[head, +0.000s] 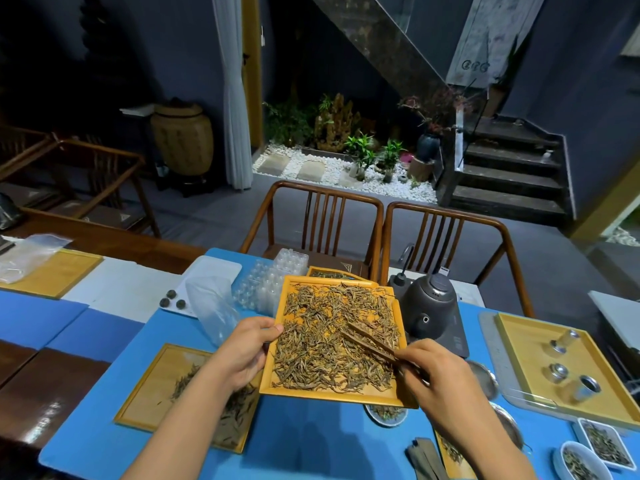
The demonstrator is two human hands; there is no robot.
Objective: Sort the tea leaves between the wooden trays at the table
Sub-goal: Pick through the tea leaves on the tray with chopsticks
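I've got the square yellow wooden tray lifted in the centre of the frame, tilted up off the blue-covered desk, and it's heaped with dry golden-brown tea leaves. My left hand has it by the left rim, grip clamped there, thumb on top at the edge, fingers curled beneath. My right hand, lower right of centre, pinches a pair of slim brown wooden tongs, grip closed around their near end; the tips reach up and left into the pile, right among the leaves.

Down at lower left, a second flat wooden tray lies on the desk with a thin scatter of darker leaves along its right side, partly behind my left forearm. Just under the raised tray's near edge, a small round white dish holds a few leaves.

At the right of the frame there's a larger wooden tray carrying three small metal tins. Bottom right corner: two white dishes with more tea. Just right of the raised tray stands a dark grey kettle on its base. Upper left of the tray, clear plastic blister moulds and a clear plastic bag.
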